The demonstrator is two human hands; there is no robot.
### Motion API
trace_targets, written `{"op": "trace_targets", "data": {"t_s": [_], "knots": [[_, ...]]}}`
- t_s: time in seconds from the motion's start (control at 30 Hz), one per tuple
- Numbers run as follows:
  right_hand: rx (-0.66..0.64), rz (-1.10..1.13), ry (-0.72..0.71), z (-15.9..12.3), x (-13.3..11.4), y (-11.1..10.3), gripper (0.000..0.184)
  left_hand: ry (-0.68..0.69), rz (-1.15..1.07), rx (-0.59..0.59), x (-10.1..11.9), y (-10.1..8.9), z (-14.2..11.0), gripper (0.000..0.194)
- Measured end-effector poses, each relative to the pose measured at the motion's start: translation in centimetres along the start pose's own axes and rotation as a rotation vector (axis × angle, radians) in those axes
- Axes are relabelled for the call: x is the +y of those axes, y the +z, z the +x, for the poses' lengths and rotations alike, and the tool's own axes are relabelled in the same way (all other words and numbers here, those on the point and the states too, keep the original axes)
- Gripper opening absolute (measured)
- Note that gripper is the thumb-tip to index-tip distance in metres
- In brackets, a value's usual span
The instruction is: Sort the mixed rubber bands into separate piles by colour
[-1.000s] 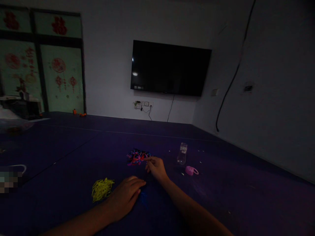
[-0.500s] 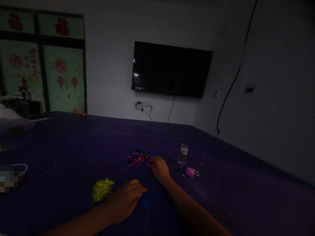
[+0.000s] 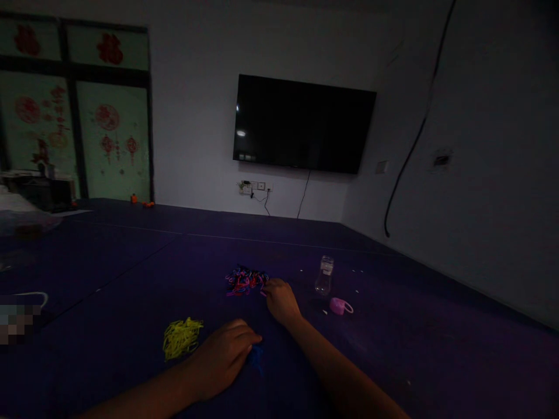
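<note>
The room is dim. My right hand (image 3: 280,300) reaches forward to the right edge of a mixed pile of red, blue and pink bands (image 3: 243,280) on the dark purple mat, its fingers curled together at the pile. What they pinch is too small to make out. My left hand (image 3: 222,356) lies palm down nearer to me, fingers together, its tips over a small heap of blue bands (image 3: 257,355). A yellow pile of bands (image 3: 181,337) lies just left of that hand.
A clear plastic bottle (image 3: 324,274) stands right of the mixed pile, with a pink lid (image 3: 339,305) lying beside it. The purple mat (image 3: 131,273) stretches to the white walls. A dark television (image 3: 303,124) hangs on the far wall. Clutter sits at the far left.
My right hand's fingers have curled in at the edge of the mixed pile. The left hand has stayed put. The view shifted slightly.
</note>
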State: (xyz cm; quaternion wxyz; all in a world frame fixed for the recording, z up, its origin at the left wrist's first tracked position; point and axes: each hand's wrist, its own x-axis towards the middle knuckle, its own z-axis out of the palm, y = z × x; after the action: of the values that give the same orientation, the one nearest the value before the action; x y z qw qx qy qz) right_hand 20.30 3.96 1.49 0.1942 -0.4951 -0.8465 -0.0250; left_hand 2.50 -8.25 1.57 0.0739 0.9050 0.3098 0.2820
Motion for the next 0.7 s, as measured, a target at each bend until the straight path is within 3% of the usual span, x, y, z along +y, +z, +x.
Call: {"op": "trace_targets", "data": {"t_s": [0.5,0.7], "knots": [[0.009,0.084,-0.071,0.22,0.42,0.42,0.038,0.003,-0.014,0.016,-0.05,0.06,-0.10,0.031],[0.040,0.093,-0.023,0.31,0.54,0.62,0.041,-0.008,-0.007,0.024,-0.12,0.20,-0.15,0.031]]}}
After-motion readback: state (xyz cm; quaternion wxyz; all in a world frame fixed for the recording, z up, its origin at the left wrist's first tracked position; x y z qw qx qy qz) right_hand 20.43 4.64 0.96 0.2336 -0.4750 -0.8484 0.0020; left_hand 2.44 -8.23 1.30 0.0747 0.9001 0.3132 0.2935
